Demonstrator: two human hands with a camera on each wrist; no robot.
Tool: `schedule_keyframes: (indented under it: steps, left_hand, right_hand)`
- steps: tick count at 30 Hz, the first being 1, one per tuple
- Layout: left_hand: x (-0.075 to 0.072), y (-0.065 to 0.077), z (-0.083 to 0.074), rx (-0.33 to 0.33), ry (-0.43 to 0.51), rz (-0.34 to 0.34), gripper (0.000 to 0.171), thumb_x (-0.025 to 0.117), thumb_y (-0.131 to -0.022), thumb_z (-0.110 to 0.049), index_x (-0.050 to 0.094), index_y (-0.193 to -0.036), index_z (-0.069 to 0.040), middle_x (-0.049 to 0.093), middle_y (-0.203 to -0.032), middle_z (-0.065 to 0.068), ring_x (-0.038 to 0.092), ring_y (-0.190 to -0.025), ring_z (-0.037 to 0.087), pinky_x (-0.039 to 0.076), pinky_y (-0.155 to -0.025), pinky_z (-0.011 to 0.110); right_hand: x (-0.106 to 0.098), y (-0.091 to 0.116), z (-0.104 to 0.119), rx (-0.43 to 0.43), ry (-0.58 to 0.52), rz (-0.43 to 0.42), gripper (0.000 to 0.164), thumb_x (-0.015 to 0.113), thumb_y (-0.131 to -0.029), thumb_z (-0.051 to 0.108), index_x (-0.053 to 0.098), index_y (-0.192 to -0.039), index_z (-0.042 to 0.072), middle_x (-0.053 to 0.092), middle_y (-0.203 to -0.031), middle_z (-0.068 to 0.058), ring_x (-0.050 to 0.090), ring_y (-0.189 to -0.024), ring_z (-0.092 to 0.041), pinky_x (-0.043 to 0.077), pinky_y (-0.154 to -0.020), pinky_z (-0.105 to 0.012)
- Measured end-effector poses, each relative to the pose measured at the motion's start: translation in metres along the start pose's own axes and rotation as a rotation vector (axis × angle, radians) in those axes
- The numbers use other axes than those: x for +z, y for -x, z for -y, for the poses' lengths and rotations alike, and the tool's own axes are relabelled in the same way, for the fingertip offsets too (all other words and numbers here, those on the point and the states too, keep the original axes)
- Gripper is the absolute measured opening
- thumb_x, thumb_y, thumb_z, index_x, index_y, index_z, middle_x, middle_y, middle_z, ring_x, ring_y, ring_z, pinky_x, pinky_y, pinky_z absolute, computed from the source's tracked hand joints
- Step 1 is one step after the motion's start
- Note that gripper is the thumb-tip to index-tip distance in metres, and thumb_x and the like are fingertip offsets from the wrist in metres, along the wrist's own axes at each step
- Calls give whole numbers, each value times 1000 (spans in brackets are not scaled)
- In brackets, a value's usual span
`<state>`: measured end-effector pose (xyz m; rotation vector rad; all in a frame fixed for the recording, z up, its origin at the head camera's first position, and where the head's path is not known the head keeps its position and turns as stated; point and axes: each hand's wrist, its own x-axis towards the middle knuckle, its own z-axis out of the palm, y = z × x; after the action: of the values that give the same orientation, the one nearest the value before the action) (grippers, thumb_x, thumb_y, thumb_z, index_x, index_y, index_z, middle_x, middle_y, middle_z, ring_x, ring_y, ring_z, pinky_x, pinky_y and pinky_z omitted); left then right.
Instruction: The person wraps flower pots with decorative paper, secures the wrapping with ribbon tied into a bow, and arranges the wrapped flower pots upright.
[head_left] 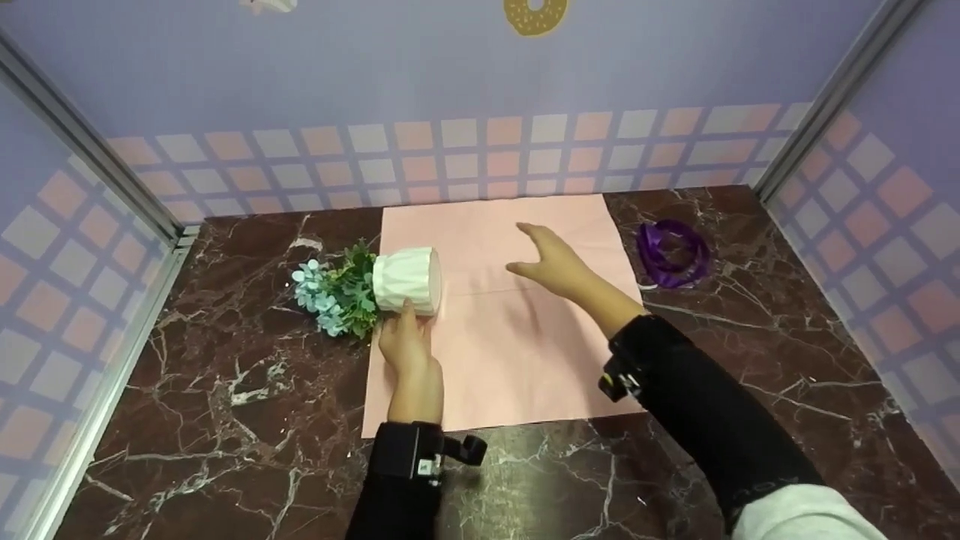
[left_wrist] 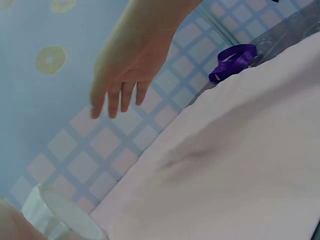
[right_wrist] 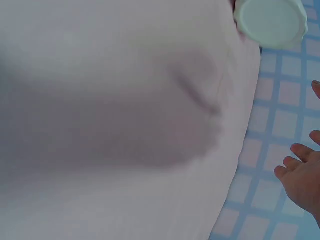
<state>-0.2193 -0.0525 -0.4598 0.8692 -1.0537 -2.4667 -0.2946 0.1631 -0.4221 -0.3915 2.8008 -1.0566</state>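
Observation:
A potted plant in a white faceted pot (head_left: pixel 405 277), with green leaves and light blue flowers (head_left: pixel 319 298), lies on its side, the pot's base facing right. My left hand (head_left: pixel 409 345) grips the pot from its near side; some of its fingers are hidden. Beneath the pot is a pink sheet (head_left: pixel 510 367), spread flat on the table. Over the sheet's right half hovers my right hand (head_left: pixel 555 262), its fingers extended and holding nothing. The right wrist view catches that right hand (right_wrist: pixel 305 187) at the edge, apart from the pot's base (right_wrist: pixel 272 21).
A coil of purple ribbon (head_left: pixel 702 259) rests on the dark marbled table (head_left: pixel 757 345), just right of the sheet. Checked wall panels (head_left: pixel 480 150) close off the back and both sides.

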Motion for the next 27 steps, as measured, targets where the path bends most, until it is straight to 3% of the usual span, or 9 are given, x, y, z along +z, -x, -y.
schedule_keyframes:
  steps: [3,6,8,12,15,18,21,23,27]
  left_hand:
    - [-5,8,-7,26,-111,19,48,55,-99,-9,39,-139,11,45,-115,18,51,-99,26,46,-99,40]
    - [-8,16,-15,101,-265,93,49,55,-100,-12,39,-143,6,47,-105,10,53,-89,20,50,-88,34]
    - [-8,18,-21,196,-368,175,42,56,-99,-11,47,-138,3,47,-97,7,53,-84,17,51,-81,30]
    - [-4,16,-31,452,-614,401,35,57,-97,-8,55,-130,0,53,-99,7,54,-91,18,49,-82,29]
    - [4,9,-40,658,-837,554,32,57,-97,-9,58,-128,-2,58,-103,9,56,-95,21,48,-85,32]
    - [15,-3,-47,821,-1065,669,31,55,-99,-11,59,-128,-2,60,-108,11,57,-102,25,47,-91,37]
    - [24,-18,-55,905,-1304,779,35,51,-101,-15,55,-133,-1,58,-121,15,52,-116,30,41,-101,41]
    - [27,-28,-60,928,-1469,853,43,53,-101,-23,50,-138,-2,52,-132,17,45,-126,33,36,-107,44]
    - [26,-48,-69,990,-1765,969,78,69,-89,-44,38,-147,-2,39,-146,19,33,-136,36,24,-115,48]
  right_hand:
    - [-9,10,-16,20,2,-12,76,66,-93,31,28,-152,3,30,-154,-19,25,-142,-33,17,-117,-44]
    - [-17,19,-32,40,2,-26,75,67,-92,29,29,-151,2,31,-153,-21,26,-142,-35,17,-117,-46]
    - [-21,25,-43,51,3,-36,74,67,-92,28,31,-150,0,32,-152,-23,27,-141,-37,17,-117,-46]
    - [-26,35,-66,85,-4,-49,71,65,-93,27,33,-148,-2,33,-150,-25,28,-140,-38,19,-116,-47]
    - [-28,41,-82,122,-16,-58,69,63,-93,26,33,-147,-4,33,-150,-26,28,-139,-40,20,-116,-48]
    - [-28,45,-97,165,-30,-69,68,63,-93,25,34,-147,-5,33,-149,-27,29,-138,-41,21,-115,-49]
    - [-28,49,-108,199,-43,-69,68,64,-93,24,33,-147,-6,33,-149,-28,30,-138,-41,22,-115,-49]
    - [-29,52,-114,213,-44,-61,69,64,-93,24,33,-147,-6,32,-149,-29,32,-137,-42,23,-115,-50]
    - [-31,58,-125,214,-16,-67,68,63,-93,24,33,-146,-8,34,-147,-31,32,-136,-43,24,-114,-51]
